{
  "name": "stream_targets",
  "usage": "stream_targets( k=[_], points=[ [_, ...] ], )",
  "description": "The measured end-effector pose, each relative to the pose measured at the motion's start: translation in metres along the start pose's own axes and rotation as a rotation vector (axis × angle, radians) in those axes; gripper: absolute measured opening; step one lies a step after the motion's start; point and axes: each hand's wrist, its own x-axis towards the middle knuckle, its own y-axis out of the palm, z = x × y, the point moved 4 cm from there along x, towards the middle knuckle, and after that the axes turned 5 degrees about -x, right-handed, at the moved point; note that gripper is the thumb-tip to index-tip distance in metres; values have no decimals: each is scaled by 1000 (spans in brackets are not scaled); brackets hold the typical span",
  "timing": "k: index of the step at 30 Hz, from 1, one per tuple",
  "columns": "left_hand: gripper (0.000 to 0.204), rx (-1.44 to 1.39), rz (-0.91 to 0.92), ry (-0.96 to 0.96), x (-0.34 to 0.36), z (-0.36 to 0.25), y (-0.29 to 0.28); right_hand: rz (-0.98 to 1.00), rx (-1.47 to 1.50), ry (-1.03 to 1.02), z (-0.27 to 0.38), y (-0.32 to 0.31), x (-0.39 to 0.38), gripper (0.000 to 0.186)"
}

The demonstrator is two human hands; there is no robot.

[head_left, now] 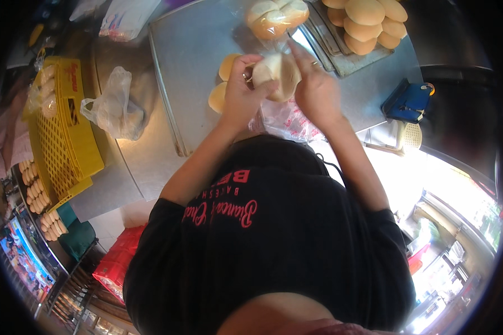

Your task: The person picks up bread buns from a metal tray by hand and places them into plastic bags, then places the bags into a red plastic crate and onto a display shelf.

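A split bread bun, its pale inside showing, is held up between my hands above the metal table. My left hand grips its left side, thumb across the front. At its right edge is my right hand, the index finger stretched along the bun and the other fingers curled in; whatever they hold is hidden. Two round buns lie just left of my left hand. Beyond my hands sits a clear bag of buns. A clear plastic bag with red print lies under my wrists at the near edge.
Stacked metal trays with piled round buns stand at the far right. A blue box-like thing sits at the right edge. Leftward are a knotted plastic bag, a yellow crate and trays of long rolls.
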Motion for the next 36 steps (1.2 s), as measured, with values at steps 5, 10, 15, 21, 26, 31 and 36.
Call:
stream_targets(
  k=[5,10,15,21,26,31,36],
  points=[
    [47,-590,-112,-74,1,-3,13,-88,16,-94,10,2,-9,59],
    [48,639,130,480,-12,-9,16,-77,279,-17,6,-3,-2,67],
    [53,516,-25,359,-10,-15,13,-63,397,-129,42,-2,-11,59],
    [40,40,100,325,-23,-75,23,39,466,-348,95,-58,-15,58],
    [27,182,168,177,-9,-53,23,-49,432,-301,93,-38,-17,68],
    [18,556,231,163,-5,-4,12,85,483,-152,64,-13,-26,68],
    [14,715,270,187,-8,18,15,158,492,-124,52,26,-42,67]
  ],
)
